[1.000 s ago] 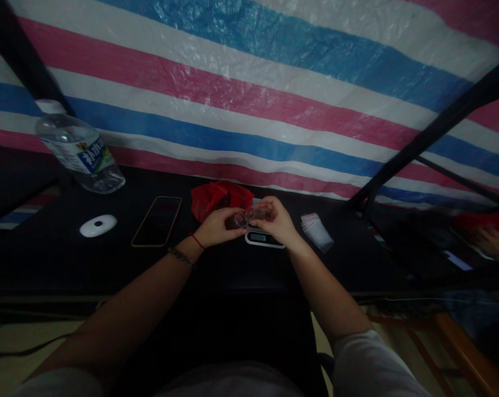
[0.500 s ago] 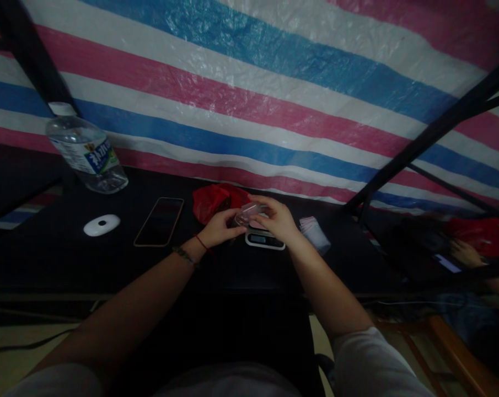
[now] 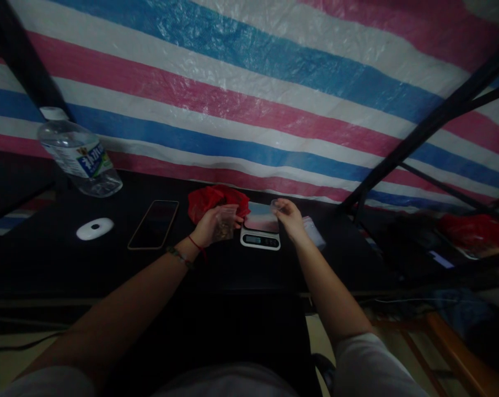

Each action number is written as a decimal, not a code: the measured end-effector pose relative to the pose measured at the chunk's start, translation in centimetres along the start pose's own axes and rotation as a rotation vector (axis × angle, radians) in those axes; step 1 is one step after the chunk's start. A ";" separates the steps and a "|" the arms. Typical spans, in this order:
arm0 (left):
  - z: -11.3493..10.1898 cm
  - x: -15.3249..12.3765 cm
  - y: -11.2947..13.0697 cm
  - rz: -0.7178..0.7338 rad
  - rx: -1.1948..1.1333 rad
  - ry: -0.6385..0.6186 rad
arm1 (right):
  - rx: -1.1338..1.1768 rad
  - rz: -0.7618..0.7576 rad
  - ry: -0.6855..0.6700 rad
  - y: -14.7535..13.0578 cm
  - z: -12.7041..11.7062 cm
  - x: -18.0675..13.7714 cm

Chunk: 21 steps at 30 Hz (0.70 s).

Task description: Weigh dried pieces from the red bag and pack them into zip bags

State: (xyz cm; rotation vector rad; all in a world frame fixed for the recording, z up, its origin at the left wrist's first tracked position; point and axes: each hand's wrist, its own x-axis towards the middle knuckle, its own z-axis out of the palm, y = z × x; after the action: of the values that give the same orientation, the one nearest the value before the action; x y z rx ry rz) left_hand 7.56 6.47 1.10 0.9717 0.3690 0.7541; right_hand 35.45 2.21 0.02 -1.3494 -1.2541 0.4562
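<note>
My left hand point(image 3: 206, 228) is closed on a small clear zip bag point(image 3: 224, 226) with small brownish-gold bits in it. My right hand point(image 3: 292, 220) pinches a small clear plastic dish point(image 3: 276, 207) at the right edge of a kitchen scale point(image 3: 260, 239). The scale's shiny plate is bare and its display is too dim to read. Behind my left hand lies a crumpled red plastic bag point(image 3: 216, 197). Beside my right wrist is a stack of clear zip bags point(image 3: 314, 232), partly covered by the wrist.
A phone point(image 3: 154, 225) and a white oval device point(image 3: 94, 228) lie left of my hands on the black table point(image 3: 121, 270). A large clear bottle point(image 3: 82, 157) stands at the back left. Striped sheeting point(image 3: 241, 116) hangs behind. Far right, beyond a metal frame point(image 3: 392, 157), are another red bag point(image 3: 476, 234) and a person's arm.
My hands have moved apart from over the scale. The left has gone left with the filled zip bag, the right holds the dish to the right, and the scale's plate is now uncovered.
</note>
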 end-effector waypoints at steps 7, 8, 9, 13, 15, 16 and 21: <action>-0.3 0.2 0.0 -0.047 0.013 -0.043 | -0.267 -0.024 -0.088 0.8 1.7 -0.7; -0.4 0.3 -0.1 -0.046 0.038 -0.039 | -0.288 -0.026 -0.095 0.7 1.7 -0.8; -0.5 0.5 -0.2 -0.045 0.065 -0.035 | -0.311 -0.033 -0.095 0.6 1.6 -0.9; -0.7 0.7 -0.6 -0.033 0.122 -0.012 | -0.363 -0.155 0.010 -1.5 0.7 -0.9; -0.7 0.6 -0.5 -0.022 0.104 0.001 | -0.310 -0.202 0.053 -3.2 0.5 -1.2; -0.6 0.4 -0.5 -0.014 0.086 0.007 | -0.260 -0.193 0.033 -4.1 0.7 -1.5; -0.1 0.0 0.0 0.046 0.079 -0.007 | 0.052 0.091 -0.334 -7.2 4.4 -4.7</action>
State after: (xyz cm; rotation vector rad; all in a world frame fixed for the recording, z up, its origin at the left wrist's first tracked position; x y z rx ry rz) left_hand 7.54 6.53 1.04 1.0596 0.3741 0.7824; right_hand 27.22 -1.53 3.42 -1.3252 -1.4438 0.7987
